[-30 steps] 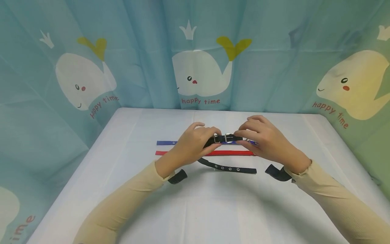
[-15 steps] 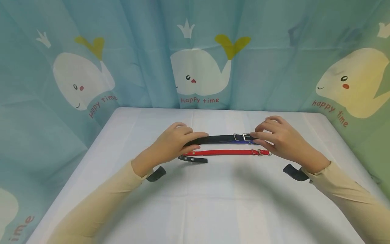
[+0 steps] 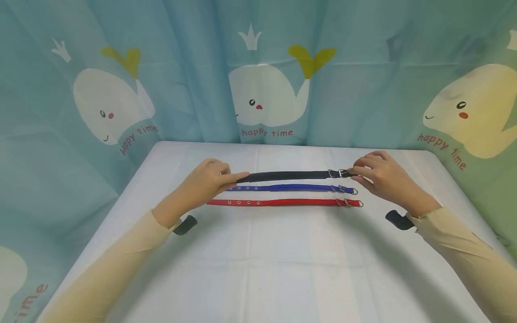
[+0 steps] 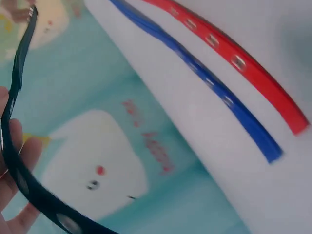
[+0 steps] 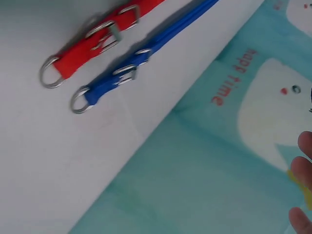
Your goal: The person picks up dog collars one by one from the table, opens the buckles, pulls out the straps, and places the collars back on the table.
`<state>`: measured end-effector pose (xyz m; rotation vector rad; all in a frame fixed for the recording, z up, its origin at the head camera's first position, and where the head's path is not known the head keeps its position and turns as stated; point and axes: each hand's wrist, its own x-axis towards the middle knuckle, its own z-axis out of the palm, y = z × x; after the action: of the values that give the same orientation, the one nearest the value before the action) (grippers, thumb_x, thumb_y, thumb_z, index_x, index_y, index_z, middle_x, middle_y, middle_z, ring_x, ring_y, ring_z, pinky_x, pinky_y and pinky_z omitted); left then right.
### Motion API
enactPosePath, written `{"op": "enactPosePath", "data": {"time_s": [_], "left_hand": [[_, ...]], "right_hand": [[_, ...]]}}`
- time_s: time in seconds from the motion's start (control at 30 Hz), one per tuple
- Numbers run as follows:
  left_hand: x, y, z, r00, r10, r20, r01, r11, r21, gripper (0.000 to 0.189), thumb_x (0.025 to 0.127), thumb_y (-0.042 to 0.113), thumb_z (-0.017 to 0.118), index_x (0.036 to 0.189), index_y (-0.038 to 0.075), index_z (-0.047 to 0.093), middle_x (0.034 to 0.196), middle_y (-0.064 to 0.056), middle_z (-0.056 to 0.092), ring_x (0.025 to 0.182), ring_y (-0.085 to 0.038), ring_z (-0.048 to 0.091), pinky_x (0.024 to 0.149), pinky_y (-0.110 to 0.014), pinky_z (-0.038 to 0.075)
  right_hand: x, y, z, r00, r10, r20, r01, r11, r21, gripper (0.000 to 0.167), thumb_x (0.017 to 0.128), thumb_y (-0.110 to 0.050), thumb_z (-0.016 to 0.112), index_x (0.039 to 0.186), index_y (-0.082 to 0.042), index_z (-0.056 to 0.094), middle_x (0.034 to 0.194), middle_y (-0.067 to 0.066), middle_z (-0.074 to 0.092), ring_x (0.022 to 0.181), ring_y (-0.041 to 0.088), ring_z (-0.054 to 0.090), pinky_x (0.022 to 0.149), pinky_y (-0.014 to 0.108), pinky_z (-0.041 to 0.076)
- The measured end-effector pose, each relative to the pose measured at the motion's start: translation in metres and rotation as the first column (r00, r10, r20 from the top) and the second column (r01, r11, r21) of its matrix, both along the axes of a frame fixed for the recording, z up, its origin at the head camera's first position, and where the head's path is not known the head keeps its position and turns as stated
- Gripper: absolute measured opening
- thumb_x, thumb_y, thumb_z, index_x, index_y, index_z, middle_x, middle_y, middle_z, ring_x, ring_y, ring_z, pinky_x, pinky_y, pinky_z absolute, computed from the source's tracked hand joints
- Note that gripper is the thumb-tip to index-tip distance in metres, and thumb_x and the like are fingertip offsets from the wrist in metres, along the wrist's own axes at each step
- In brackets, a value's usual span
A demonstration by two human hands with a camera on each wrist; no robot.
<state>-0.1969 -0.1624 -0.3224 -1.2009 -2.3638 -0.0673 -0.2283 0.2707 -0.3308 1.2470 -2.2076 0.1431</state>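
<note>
A black buckled collar (image 3: 286, 176) is stretched out straight between both hands, behind two others. My left hand (image 3: 203, 184) pinches its strap near the holed end, and in the left wrist view the fingers (image 4: 30, 148) lie along the strap, its eyelets showing below. With thumb and fingertips, my right hand (image 3: 381, 177) holds the other end, just beyond the metal buckle. In the right wrist view only fingertips of that hand show at the edge; the black collar is out of sight there.
A blue collar (image 3: 299, 188) and a red collar (image 3: 299, 202) lie parallel on the white table (image 3: 278, 269), buckles and D-rings to the right, eyelets to the left. Behind the table hangs a teal curtain (image 3: 194, 89) printed with whales.
My hands have moved apart, left hand leftward and right hand rightward, pulling the black collar from folded to straight. It has shifted slightly back, uncovering the blue and red collars.
</note>
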Motion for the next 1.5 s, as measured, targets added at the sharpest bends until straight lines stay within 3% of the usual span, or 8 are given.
{"op": "enactPosePath", "data": {"time_s": [0.17,0.43,0.53,0.77,0.97,1.07,1.4,1.5], "left_hand": [[-0.019,-0.01,-0.007,0.993,0.089,0.074,-0.084,0.994,-0.072,0.045,0.08,0.015,0.073,0.123,0.023,0.063,0.07,-0.002,0.057,0.065,-0.016,0.052,0.078,-0.036,0.048],[-0.064,-0.009,-0.031,0.965,0.22,0.145,-0.178,0.95,-0.256,0.048,0.084,0.018,0.07,0.129,0.029,0.057,0.081,-0.003,0.063,0.073,-0.018,0.058,0.083,-0.037,0.049],[-0.081,-0.003,-0.044,0.958,0.239,0.161,-0.179,0.93,-0.32,0.051,0.084,0.019,0.069,0.132,0.03,0.054,0.085,-0.004,0.065,0.077,-0.019,0.06,0.086,-0.038,0.048],[-0.108,0.009,-0.066,0.943,0.261,0.208,-0.165,0.907,-0.387,0.05,0.086,0.019,0.068,0.132,0.032,0.054,0.09,-0.002,0.065,0.082,-0.018,0.062,0.09,-0.037,0.046],[-0.117,0.015,-0.073,0.945,0.26,0.198,-0.145,0.878,-0.456,0.048,0.087,0.013,0.065,0.131,0.031,0.055,0.092,-0.003,0.067,0.081,-0.017,0.061,0.087,-0.035,0.048],[-0.118,0.017,-0.074,0.935,0.278,0.219,-0.146,0.867,-0.476,0.047,0.089,0.013,0.063,0.132,0.03,0.054,0.094,-0.003,0.067,0.082,-0.017,0.06,0.088,-0.035,0.048],[-0.12,0.02,-0.077,0.888,0.346,0.302,-0.175,0.863,-0.474,0.049,0.093,0.012,0.057,0.138,0.029,0.048,0.097,-0.004,0.065,0.084,-0.018,0.06,0.088,-0.036,0.047],[-0.121,0.02,-0.079,0.875,0.364,0.319,-0.195,0.869,-0.455,0.052,0.093,0.014,0.056,0.141,0.029,0.043,0.109,-0.007,0.064,0.097,-0.021,0.061,0.094,-0.039,0.046]], "right_hand": [[-0.012,0.008,-0.009,0.998,-0.066,0.022,0.066,0.998,-0.018,0.026,0.06,0.0,0.08,0.084,-0.002,0.07,0.079,0.012,0.068,0.079,0.032,0.063,0.078,0.052,0.046],[-0.038,0.011,-0.03,0.968,-0.217,0.123,0.214,0.976,0.037,0.023,0.065,-0.002,0.08,0.084,-0.004,0.067,0.082,0.011,0.07,0.08,0.031,0.064,0.078,0.052,0.046],[-0.048,0.012,-0.041,0.933,-0.297,0.205,0.282,0.954,0.1,0.021,0.069,-0.005,0.079,0.085,-0.006,0.066,0.082,0.01,0.07,0.08,0.029,0.064,0.079,0.052,0.045],[-0.068,0.011,-0.058,0.816,-0.449,0.365,0.366,0.889,0.275,0.021,0.072,-0.008,0.079,0.089,-0.009,0.067,0.086,0.008,0.071,0.082,0.026,0.063,0.083,0.052,0.045],[-0.077,0.01,-0.063,0.754,-0.491,0.436,0.366,0.865,0.342,0.024,0.072,-0.009,0.079,0.093,-0.009,0.069,0.091,0.008,0.072,0.084,0.024,0.063,0.082,0.05,0.046],[-0.079,0.01,-0.065,0.737,-0.491,0.464,0.357,0.866,0.35,0.023,0.072,-0.009,0.079,0.093,-0.009,0.068,0.09,0.007,0.072,0.082,0.022,0.063,0.079,0.047,0.047],[-0.082,0.011,-0.071,0.632,-0.511,0.583,0.37,0.86,0.352,0.025,0.076,-0.007,0.075,0.1,-0.006,0.068,0.096,0.01,0.071,0.088,0.024,0.063,0.085,0.049,0.049],[-0.083,0.011,-0.073,0.609,-0.514,0.604,0.374,0.858,0.353,0.028,0.077,-0.007,0.074,0.104,-0.005,0.067,0.099,0.011,0.07,0.091,0.027,0.064,0.086,0.05,0.049]]}}
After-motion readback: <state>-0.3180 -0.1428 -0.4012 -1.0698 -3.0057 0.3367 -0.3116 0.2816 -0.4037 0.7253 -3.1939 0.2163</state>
